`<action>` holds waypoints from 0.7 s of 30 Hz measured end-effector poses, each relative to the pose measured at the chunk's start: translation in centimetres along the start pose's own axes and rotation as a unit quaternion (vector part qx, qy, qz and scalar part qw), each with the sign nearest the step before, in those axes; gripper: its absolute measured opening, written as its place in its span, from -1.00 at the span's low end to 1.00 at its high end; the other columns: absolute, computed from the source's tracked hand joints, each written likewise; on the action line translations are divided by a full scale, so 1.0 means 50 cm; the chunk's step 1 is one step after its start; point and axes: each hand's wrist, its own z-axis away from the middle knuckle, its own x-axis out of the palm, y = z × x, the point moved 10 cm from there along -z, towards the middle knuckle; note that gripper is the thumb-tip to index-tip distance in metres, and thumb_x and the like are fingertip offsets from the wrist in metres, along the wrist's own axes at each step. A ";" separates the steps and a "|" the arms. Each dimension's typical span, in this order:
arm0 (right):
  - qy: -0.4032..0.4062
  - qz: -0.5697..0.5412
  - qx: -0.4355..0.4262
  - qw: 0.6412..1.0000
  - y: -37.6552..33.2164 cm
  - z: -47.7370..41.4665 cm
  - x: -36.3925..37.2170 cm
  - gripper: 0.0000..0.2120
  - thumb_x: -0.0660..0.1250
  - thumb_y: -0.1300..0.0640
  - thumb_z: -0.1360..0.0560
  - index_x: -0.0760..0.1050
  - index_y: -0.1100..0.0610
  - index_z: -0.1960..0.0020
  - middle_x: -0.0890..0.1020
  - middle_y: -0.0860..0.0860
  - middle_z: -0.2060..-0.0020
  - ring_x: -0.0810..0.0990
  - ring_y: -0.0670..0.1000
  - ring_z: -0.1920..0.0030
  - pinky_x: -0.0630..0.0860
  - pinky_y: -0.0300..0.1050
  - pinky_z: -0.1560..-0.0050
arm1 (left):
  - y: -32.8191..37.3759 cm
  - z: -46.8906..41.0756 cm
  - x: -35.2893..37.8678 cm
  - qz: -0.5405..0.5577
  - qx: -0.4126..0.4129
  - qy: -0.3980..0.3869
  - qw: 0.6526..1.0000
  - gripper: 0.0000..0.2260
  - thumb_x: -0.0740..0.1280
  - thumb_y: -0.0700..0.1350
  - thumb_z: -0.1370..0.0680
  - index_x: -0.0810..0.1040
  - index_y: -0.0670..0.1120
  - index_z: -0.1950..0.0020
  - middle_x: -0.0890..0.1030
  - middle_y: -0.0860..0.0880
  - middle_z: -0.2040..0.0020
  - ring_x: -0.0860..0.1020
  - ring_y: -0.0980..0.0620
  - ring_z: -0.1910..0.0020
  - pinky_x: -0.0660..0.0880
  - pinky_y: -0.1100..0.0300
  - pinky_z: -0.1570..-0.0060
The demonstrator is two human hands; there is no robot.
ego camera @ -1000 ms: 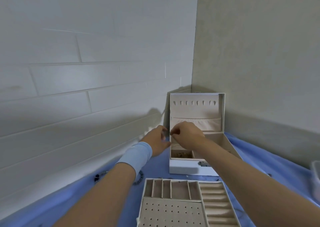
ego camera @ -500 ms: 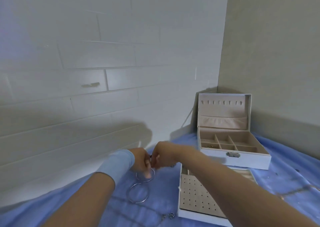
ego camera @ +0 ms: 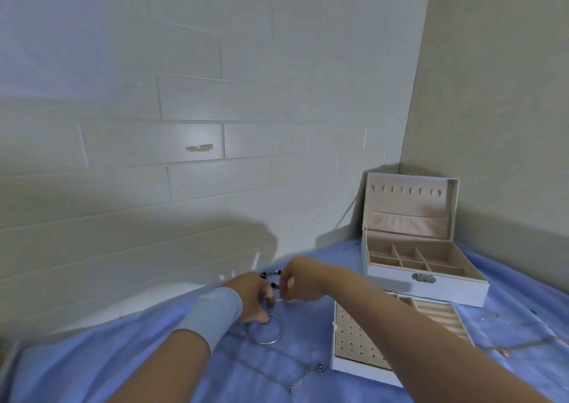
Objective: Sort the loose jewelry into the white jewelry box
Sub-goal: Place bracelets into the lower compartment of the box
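A wall of white painted brick [ego camera: 215,125] fills most of the view and meets a plain beige wall [ego camera: 492,110] in the corner at the right. Below them a wrinkled blue cloth [ego camera: 92,365] covers the counter across the lower part of the frame. The white jewelry box [ego camera: 394,279] sits at right of centre, pushed toward the corner. Its lid [ego camera: 409,199] stands upright and its beige divided compartments are open to view, with a small metal latch on the front wall. Just in front of the box lies a white lift-out tray with a beige perforated panel and ridged slots [ego camera: 354,332], partly covered by the person's right forearm. Both arms reach in from the bottom edge, the left one wearing a pale blue wristband [ego camera: 212,313]. The two hands meet just left of centre, low over the cloth. The right hand [ego camera: 300,279] has its thumb and fingers closed in a pinch on a thin silvery piece [ego camera: 279,299], too fine for me to name. The left hand [ego camera: 254,298] has its fingers curled down, its thumb tip at the rim of a round silver bangle [ego camera: 271,342] that lies flat on the cloth. Whether it grips anything I cannot tell. A bracelet of dark beads [ego camera: 272,271] lies just behind the hands. A fine silver chain with a small flower-shaped pendant [ego camera: 320,367] trails across the cloth at bottom centre. Another thin chain [ego camera: 523,345] lies at the far right.
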 end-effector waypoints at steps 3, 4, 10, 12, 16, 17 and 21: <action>-0.006 -0.046 -0.003 0.999 -0.002 0.002 0.010 -0.90 0.43 0.13 -0.49 0.68 0.07 0.00 0.72 0.12 0.07 0.61 0.01 0.29 0.62 -0.07 0.08 | -0.008 0.004 -0.009 -0.024 -0.011 0.021 0.999 -0.94 0.42 -0.04 -0.45 0.68 0.13 0.15 0.51 0.09 -0.11 0.58 -0.03 -0.07 0.51 0.09 -0.15; -0.012 -0.048 -0.002 0.999 -0.002 0.001 0.017 -0.91 0.42 0.14 -0.49 0.67 0.06 0.03 0.72 0.15 0.09 0.62 0.03 0.29 0.64 -0.04 0.07 | -0.010 0.002 -0.008 -0.037 -0.012 0.019 0.999 -0.94 0.42 -0.02 -0.45 0.67 0.15 0.15 0.49 0.08 -0.16 0.56 -0.03 -0.09 0.51 0.07 -0.16; -0.017 -0.094 0.004 0.995 0.011 0.008 0.019 -0.84 0.40 0.05 -0.48 0.63 0.13 0.03 0.66 0.09 0.22 0.62 0.02 0.25 0.62 -0.08 0.12 | 0.010 -0.008 -0.017 -0.015 0.001 0.021 1.000 -0.82 0.32 0.01 -0.55 0.65 0.02 -0.07 0.47 -0.05 -0.23 0.44 -0.09 -0.23 0.41 0.06 -0.25; 0.002 -0.123 -0.003 0.992 0.022 0.012 -0.004 -0.83 0.43 0.04 -0.50 0.66 0.11 -0.02 0.69 0.08 0.20 0.61 -0.01 0.25 0.63 -0.09 0.09 | 0.021 -0.010 -0.044 0.063 0.004 0.048 0.997 -0.90 0.30 0.04 -0.58 0.56 0.06 0.04 0.53 -0.02 -0.08 0.50 -0.07 -0.14 0.42 0.09 -0.14; 0.072 -0.204 0.001 0.976 0.066 0.025 -0.058 -0.97 0.49 0.13 -0.48 0.68 0.04 0.08 0.69 0.06 0.25 0.60 -0.02 0.31 0.63 -0.09 0.13 | 0.044 -0.020 -0.088 0.185 0.009 0.113 0.976 -0.86 0.29 -0.04 -0.59 0.45 0.11 0.17 0.63 0.05 0.13 0.58 -0.02 0.11 0.52 0.07 0.02; 0.093 -0.219 0.001 0.971 0.079 0.030 -0.073 -0.96 0.48 0.17 -0.49 0.69 0.07 0.07 0.70 0.06 0.24 0.62 -0.03 0.30 0.65 -0.09 0.10 | 0.056 -0.021 -0.097 0.212 0.014 0.124 0.969 -0.86 0.28 -0.08 -0.60 0.46 0.08 0.15 0.64 0.05 0.17 0.59 -0.01 0.16 0.54 0.08 0.06; 0.154 -0.291 0.015 0.944 0.144 0.060 -0.131 -0.91 0.49 0.25 -0.48 0.68 0.25 0.03 0.71 0.11 0.24 0.68 -0.04 0.28 0.68 -0.11 0.18 | 0.100 -0.039 -0.138 0.320 0.033 0.163 0.933 -0.95 0.32 -0.13 -0.60 0.56 -0.06 0.04 0.69 0.01 0.20 0.64 0.04 0.26 0.60 0.09 0.11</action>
